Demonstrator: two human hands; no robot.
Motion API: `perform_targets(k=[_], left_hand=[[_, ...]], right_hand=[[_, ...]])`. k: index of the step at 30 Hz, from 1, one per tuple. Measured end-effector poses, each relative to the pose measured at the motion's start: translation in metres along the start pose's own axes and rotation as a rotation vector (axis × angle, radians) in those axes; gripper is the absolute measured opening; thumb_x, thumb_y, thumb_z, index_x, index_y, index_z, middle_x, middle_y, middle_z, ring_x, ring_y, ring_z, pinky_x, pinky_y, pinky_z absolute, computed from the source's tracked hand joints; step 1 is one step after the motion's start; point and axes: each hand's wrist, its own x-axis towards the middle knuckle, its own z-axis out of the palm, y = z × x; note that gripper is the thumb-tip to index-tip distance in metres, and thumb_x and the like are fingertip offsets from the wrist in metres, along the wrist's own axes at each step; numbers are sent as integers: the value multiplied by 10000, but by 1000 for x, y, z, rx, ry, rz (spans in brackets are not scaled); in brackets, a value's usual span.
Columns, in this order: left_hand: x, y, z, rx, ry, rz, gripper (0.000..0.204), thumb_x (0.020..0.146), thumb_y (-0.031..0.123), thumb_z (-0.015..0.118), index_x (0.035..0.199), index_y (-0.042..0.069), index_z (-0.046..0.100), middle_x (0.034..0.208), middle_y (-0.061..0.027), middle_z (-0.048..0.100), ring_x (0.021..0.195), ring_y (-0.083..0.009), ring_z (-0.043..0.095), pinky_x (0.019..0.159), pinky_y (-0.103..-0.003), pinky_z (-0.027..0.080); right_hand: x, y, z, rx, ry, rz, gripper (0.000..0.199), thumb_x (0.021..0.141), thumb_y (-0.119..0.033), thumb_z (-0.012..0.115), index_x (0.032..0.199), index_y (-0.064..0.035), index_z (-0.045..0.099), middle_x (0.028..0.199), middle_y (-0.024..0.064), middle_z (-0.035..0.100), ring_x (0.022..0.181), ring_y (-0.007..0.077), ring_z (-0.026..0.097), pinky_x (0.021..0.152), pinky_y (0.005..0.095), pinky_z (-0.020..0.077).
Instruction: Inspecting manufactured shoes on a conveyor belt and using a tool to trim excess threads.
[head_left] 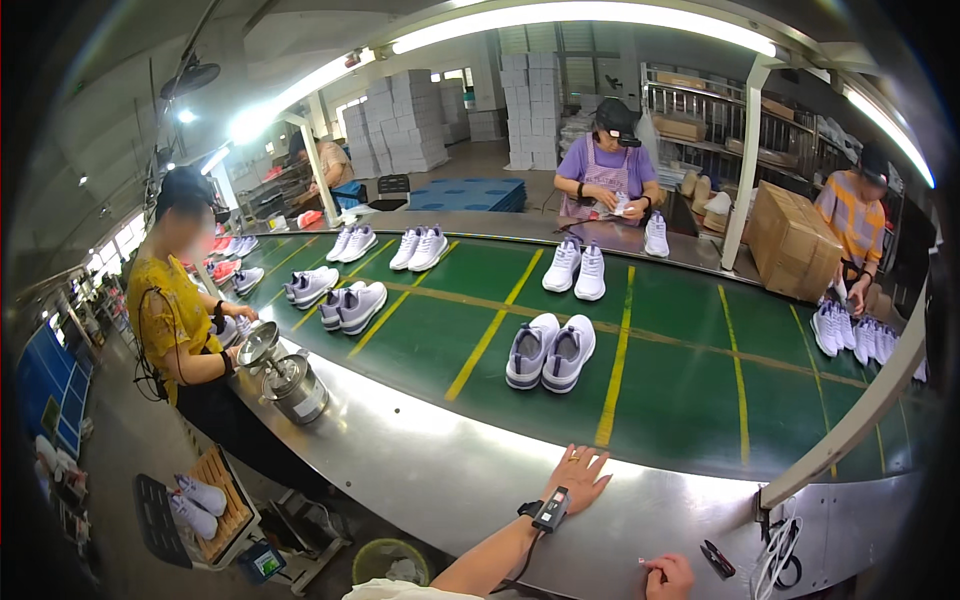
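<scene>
My left hand lies flat with its fingers spread, at the seam between the metal ledge and the green conveyor belt. A wrist device with a cable is strapped on that arm. My right hand is closed low over the ledge; a tiny pale bit shows at its fingertips, too small to name. Beside it lie small dark thread snips. Beyond my left hand, a pair of white shoes with grey linings stands on the belt, toes pointing away. Another white pair stands farther across.
A coiled white cable hangs by a white post at right. More shoe pairs stand left on the belt. A metal pot sits on the ledge near a co-worker. Two people work across; a carton stands far right.
</scene>
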Motion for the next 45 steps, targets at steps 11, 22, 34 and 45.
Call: perform_targets(k=[11,22,34,45], left_hand=[[15,-9,-2,-157,-145,-102,541,868,370,566,1316,86,458,1298,-166,453,1238,-318,401,1079,-471,253],[129,-140,-80,323,-112,-444,674,725,549,657,1322,288,484,1279,-244,462,1245,-419,386,1030,-611,233],[99,-153,-37,151,204,-301,313,716,360,736,938,162,638,1070,-167,533,995,-347,501,794,-453,436],[85,-138,-29,161,326,-336,304,695,300,763,914,147,618,1145,-155,517,1045,-314,470,888,-489,354]], right_hand=[[-3,5,-4,28,-17,69,155,766,-37,563,844,-96,683,916,112,629,850,296,605,752,363,484],[-3,16,-4,-15,-19,8,106,753,-34,577,804,-76,660,902,140,619,850,324,594,749,389,478],[5,19,-19,-68,-66,-18,80,743,-9,564,756,-55,628,848,136,602,775,317,590,689,389,477],[-2,26,-26,-215,-208,12,50,735,-44,546,738,-65,592,822,135,570,761,323,553,671,407,453]])
